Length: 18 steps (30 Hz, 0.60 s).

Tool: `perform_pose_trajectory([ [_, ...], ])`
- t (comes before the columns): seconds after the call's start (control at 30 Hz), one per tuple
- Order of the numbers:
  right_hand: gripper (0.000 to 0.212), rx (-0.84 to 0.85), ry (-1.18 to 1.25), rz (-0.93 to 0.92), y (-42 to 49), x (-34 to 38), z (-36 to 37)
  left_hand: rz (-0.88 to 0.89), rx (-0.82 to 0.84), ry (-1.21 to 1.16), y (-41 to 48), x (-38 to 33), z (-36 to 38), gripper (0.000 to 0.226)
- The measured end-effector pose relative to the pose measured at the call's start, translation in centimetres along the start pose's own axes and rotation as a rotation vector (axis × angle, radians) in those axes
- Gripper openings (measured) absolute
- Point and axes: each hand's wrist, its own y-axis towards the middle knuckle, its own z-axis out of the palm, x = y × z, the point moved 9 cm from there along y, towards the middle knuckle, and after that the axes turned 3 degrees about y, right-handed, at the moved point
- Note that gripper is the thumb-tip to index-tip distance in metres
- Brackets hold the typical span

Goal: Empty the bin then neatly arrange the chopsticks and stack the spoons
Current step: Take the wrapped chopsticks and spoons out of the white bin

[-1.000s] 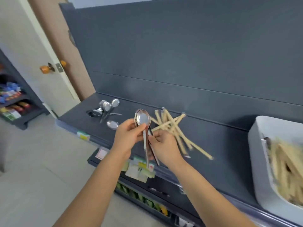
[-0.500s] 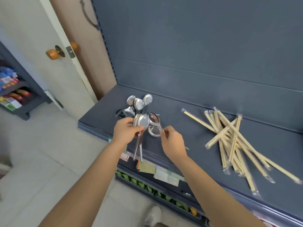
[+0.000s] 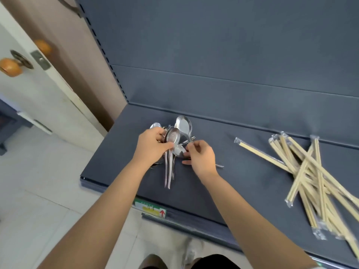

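Note:
My left hand [image 3: 150, 146] grips a nested stack of metal spoons [image 3: 172, 137], bowls up and handles hanging down over the dark shelf [image 3: 242, 177]. Just to its right, my right hand [image 3: 201, 157] pinches the handle of another spoon [image 3: 183, 124] whose bowl points toward the back wall. More loose spoons [image 3: 155, 125] lie under and behind my hands, partly hidden. Wrapped wooden chopsticks [image 3: 310, 171] lie in a crossed, untidy pile on the right of the shelf. The bin is out of view.
The shelf's front edge carries a price label [image 3: 150, 207]. A white door with an orange knob [image 3: 9, 66] stands to the left over a tiled floor. The grey back panel [image 3: 213, 55] rises behind the shelf.
The view has swung left and down toward the spoon pile. My hands have lowered onto the loose spoons, and my right hand now pinches a spoon lying further back.

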Motion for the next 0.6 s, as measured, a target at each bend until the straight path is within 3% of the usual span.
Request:
perform_pose_trajectory([
  [0.27,0.018,-0.260,-0.378,-0.191,-0.9,2.5,-1.3,0.166,0.153,-0.065,2.8,-1.8,0.2,0.031],
  [0.43,0.030,-0.383,-0.559,-0.184,-2.5,2.3,-1.3,0.259,0.320,-0.063,3.5,-1.8,1.0,0.065],
  [0.6,0.035,-0.392,-0.845,-0.222,-3.9,3.0,-0.2,0.433,0.358,0.078,4.1,-2.0,0.7,0.053],
])
